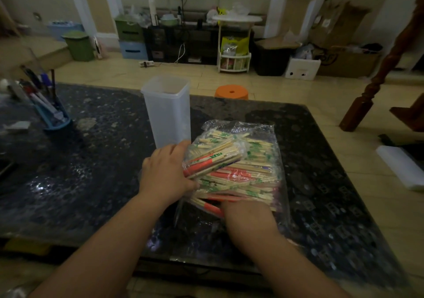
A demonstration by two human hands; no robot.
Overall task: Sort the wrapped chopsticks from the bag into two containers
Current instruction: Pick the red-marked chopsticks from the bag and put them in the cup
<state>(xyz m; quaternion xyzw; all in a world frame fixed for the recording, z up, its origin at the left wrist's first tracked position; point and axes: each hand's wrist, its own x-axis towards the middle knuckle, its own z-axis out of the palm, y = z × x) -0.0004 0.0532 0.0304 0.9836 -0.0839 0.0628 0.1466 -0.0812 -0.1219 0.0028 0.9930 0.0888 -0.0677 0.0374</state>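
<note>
View from a head-worn camera, looking down at a person's two bare forearms reaching onto a dark, speckled stone table (96, 160). A clear plastic bag (263, 130) lies flat on the surface, right of centre and nearer the near edge than the far one. It is packed with wrapped chopsticks (252, 171), pale wood with green print and orange-red ends, lying in a loose heap pointing mostly left to right. The left hand (167, 173) is at the bag's left side and grips a bundle (213, 160) of these chopsticks, fingers curled over the top and thumb underneath. The bundle is raised above the heap and tilted, its orange ends toward the hand (clear film covers it, and it is unclear whether this is the bag itself). The right hand (247, 215) is at the bag's near edge, back upward, with its fingers hidden among the chopsticks, so whether it is holding anything cannot be told. A tall translucent white container (167, 111) stands upright, with no lid on, just beyond the left hand, toward the middle of the far edge. A blue pen holder (54, 118) with markers sits near the left edge. On the tiled floor past the far edge is an orange stool (231, 92).
</note>
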